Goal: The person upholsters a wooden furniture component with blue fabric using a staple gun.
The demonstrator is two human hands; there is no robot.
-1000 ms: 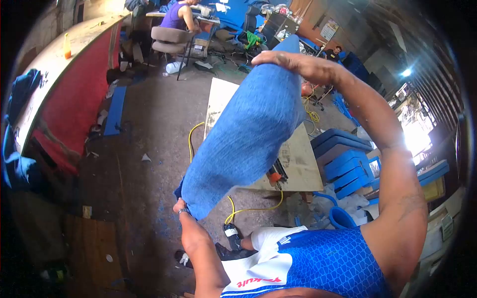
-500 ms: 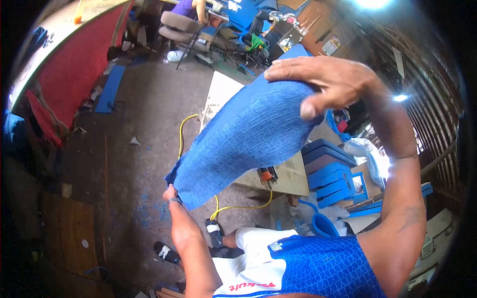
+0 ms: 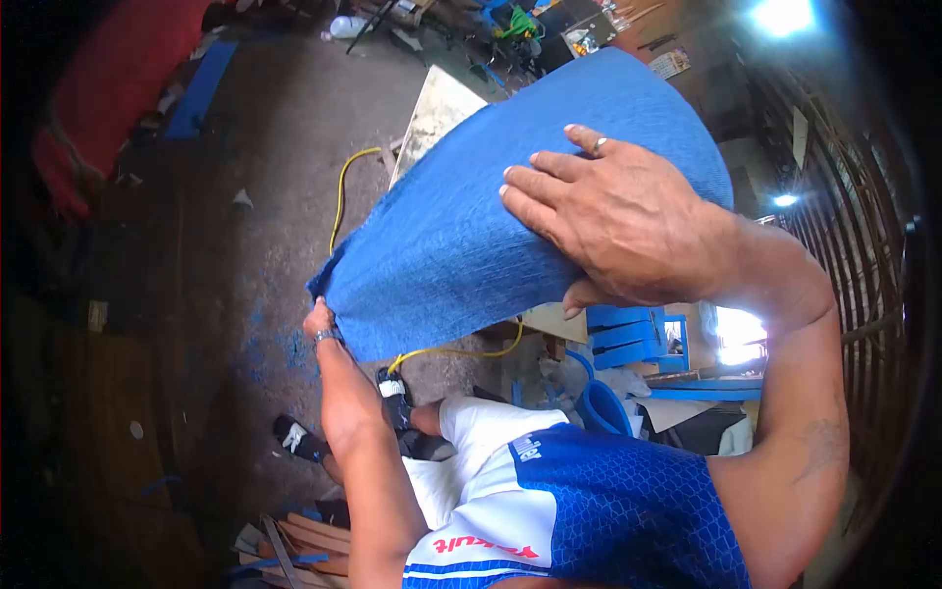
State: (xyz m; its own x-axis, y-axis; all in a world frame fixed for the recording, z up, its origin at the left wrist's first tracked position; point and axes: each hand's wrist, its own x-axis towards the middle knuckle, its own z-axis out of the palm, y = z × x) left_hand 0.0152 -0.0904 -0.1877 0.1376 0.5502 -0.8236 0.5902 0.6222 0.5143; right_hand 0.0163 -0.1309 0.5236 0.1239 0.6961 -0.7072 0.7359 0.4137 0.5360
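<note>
A large piece of blue upholstery fabric point(image 3: 471, 216), textured and curved over in a broad fold, is held up in front of me. My left hand point(image 3: 319, 319) pinches its lower left corner, with a watch or bracelet on the wrist. Flat against the upper right part of the fabric lies my right hand point(image 3: 628, 216), fingers stretched out and a ring on one of them. Whatever backs the fabric is hidden from this side.
Behind the fabric stands a pale worktable point(image 3: 440, 110). A yellow hose point(image 3: 340, 196) trails across the floor near my feet. Blue slatted pieces point(image 3: 628, 339) and a blue rolled sheet point(image 3: 603, 404) are at my right. Wood strips point(image 3: 304, 540) lie at lower left.
My right hand has slid from the fabric's upper edge onto its face and now lies flat. The fabric has spread and turned more toward me. My left hand keeps its corner.
</note>
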